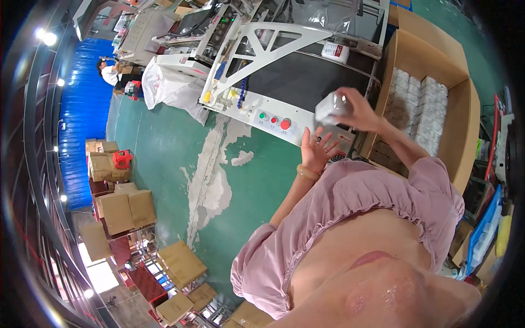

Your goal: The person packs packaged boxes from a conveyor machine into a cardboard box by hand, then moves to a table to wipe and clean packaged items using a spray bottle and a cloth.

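Left hand (316, 146) splayed, right hand (358, 111) gripping packet (330, 106)

White wrapped pack (330, 106), pink ruffled sleeves (350, 191), green floor (164, 153), blue curtain (82, 115), brown cartons (128, 210).

A single view comes from a wide fisheye camera worn on the person's head, looking steeply down and forward. It sits close over the person's own chest, which fills the lower right of the frame. The conveyor machine (290, 76) lies farther off at the upper centre, and the green floor (164, 164) spreads left. Straight edges bend toward the dark round rim.
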The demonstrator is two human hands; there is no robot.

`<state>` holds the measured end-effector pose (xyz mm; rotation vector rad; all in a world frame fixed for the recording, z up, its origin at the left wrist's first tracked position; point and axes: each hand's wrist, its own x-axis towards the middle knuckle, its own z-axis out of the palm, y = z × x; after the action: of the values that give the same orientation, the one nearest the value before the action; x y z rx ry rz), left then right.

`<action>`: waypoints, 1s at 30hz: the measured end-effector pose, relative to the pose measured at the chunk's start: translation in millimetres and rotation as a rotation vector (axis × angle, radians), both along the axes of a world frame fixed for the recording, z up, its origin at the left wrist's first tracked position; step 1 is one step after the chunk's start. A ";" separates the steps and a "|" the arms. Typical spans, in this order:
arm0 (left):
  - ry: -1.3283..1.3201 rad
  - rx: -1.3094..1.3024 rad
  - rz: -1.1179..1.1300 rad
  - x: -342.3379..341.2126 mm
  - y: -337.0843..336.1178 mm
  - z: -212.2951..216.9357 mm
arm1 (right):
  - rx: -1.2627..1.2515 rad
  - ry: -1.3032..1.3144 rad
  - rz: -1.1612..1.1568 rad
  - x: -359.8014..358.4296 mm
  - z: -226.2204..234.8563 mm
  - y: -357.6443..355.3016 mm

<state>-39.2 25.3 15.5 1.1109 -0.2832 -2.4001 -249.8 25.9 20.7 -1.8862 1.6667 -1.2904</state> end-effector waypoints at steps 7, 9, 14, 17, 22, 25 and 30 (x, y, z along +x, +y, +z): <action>-0.013 0.008 0.032 16.5 2.8 -11.9 | 0.090 -0.263 -0.736 -112.6 -43.6 -50.6; -0.012 -0.010 0.032 17.6 3.9 -14.3 | 0.208 -0.311 -0.943 -147.9 -50.2 -59.7; 0.001 -0.012 0.037 23.1 5.3 -14.3 | 0.317 -0.185 -1.141 -188.3 -73.8 -90.1; -0.005 -0.039 0.035 22.8 5.8 -11.0 | 0.411 -0.224 -1.166 -191.0 -87.7 -100.8; 0.020 -0.024 0.039 32.0 8.3 -17.6 | 0.578 -0.282 -1.208 -169.6 -88.5 -122.1; -0.002 -0.029 0.015 34.9 8.8 -20.3 | 0.674 -0.640 -1.244 -163.0 -96.6 -129.1; -0.014 -0.034 -0.035 41.1 12.7 -21.8 | 0.707 -0.719 -1.281 -160.4 -122.3 -122.7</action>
<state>1.9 38.0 -6.3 1.1172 -0.3492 -2.4097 -410.2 -96.9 -101.5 0.2047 2.3711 -1.1627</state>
